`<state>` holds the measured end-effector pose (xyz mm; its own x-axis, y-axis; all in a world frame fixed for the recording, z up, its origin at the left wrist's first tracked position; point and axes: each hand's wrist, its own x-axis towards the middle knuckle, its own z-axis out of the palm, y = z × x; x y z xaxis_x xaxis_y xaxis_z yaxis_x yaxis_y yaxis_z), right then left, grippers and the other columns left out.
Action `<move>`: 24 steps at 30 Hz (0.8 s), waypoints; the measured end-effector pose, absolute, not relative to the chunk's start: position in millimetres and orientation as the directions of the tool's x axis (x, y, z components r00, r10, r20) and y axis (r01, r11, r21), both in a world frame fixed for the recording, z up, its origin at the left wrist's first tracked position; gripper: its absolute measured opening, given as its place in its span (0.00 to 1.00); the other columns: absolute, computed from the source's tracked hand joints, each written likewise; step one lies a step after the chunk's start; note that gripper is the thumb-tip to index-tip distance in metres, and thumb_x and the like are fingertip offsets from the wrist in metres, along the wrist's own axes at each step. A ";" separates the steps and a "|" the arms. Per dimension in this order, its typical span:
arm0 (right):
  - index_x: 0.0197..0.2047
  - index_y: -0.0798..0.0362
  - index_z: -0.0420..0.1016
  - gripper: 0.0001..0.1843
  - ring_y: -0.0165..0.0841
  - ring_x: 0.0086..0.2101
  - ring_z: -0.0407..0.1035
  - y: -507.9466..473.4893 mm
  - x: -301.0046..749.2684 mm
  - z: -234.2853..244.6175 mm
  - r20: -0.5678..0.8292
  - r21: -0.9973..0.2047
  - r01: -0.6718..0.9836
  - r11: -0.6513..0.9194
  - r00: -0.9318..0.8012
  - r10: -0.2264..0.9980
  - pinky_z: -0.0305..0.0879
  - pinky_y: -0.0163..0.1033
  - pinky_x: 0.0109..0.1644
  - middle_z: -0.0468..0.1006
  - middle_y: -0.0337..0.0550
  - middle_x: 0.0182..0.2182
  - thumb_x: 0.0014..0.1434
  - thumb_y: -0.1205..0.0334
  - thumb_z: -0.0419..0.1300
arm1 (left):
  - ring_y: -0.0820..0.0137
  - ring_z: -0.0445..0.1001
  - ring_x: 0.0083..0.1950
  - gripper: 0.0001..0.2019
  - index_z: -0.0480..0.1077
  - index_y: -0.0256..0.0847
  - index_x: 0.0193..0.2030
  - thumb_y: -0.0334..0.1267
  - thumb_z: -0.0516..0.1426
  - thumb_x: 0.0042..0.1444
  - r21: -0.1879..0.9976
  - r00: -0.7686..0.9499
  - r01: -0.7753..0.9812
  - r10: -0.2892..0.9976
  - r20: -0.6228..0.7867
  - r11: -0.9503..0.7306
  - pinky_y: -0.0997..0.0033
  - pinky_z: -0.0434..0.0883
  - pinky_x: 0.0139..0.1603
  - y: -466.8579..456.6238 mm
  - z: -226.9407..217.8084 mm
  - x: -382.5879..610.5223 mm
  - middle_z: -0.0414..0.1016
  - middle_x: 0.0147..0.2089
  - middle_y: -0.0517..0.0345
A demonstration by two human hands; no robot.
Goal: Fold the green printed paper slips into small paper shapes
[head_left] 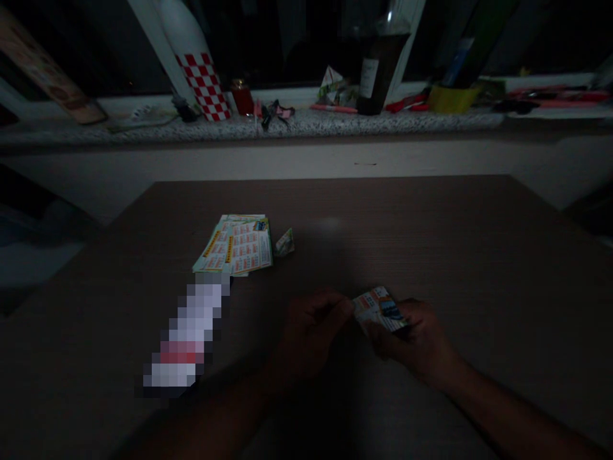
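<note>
In dim light, a small printed paper (378, 310), seemingly folded, is held above the table between my two hands. My right hand (421, 345) grips its right side, thumb on top. The fingers of my left hand (316, 329) are pinched at its left corner. Farther left lies a fanned stack of similar printed sheets (249, 246) with rows of orange and black print. Beside that stack sits a small folded paper piece (285, 243).
A blurred-out long object (191, 332) lies on the wooden table (407, 223), left of my hands. Behind, the stone windowsill (306, 128) carries a red-and-white checkered bottle (205, 83), a dark bottle (376, 76), a red jar (242, 99), a yellow container (453, 99) and small items.
</note>
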<state>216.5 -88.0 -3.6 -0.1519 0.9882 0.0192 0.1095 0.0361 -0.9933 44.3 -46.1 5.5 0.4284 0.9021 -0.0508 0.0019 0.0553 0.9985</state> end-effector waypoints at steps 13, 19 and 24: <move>0.23 0.54 0.70 0.17 0.26 0.19 0.58 -87.5 216.5 -5.9 0.037 -0.988 0.139 0.061 -0.169 0.985 0.57 0.33 0.22 0.65 0.36 0.17 0.59 0.55 0.58 | 0.75 0.63 0.28 0.14 0.71 0.36 0.26 0.43 0.57 0.57 0.996 0.368 -0.005 0.927 -0.079 0.087 0.76 0.61 0.30 -42.4 6.8 44.1 0.67 0.24 0.61; 0.22 0.54 0.73 0.12 0.26 0.17 0.62 -86.5 219.6 -4.3 0.185 -0.957 0.230 0.178 0.012 0.983 0.58 0.32 0.19 0.71 0.38 0.16 0.55 0.60 0.61 | 0.75 0.64 0.26 0.15 0.71 0.35 0.25 0.44 0.57 0.57 0.998 0.379 0.052 0.923 -0.063 0.046 0.77 0.60 0.28 -41.7 6.8 42.7 0.68 0.23 0.60; 0.25 0.53 0.76 0.10 0.29 0.19 0.68 -83.7 223.2 -1.5 0.178 -0.973 0.174 0.149 0.164 0.970 0.65 0.32 0.22 0.75 0.39 0.17 0.55 0.59 0.62 | 0.75 0.64 0.26 0.14 0.73 0.36 0.27 0.42 0.56 0.58 0.979 0.460 0.173 0.888 0.018 -0.109 0.77 0.61 0.28 -41.1 3.1 40.4 0.69 0.25 0.60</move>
<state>223.2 -83.7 -1.5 0.1635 0.9704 0.1776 0.1744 0.1487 -0.9734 40.4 -41.1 3.1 0.4604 0.8875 0.0176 0.1734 -0.1094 0.9788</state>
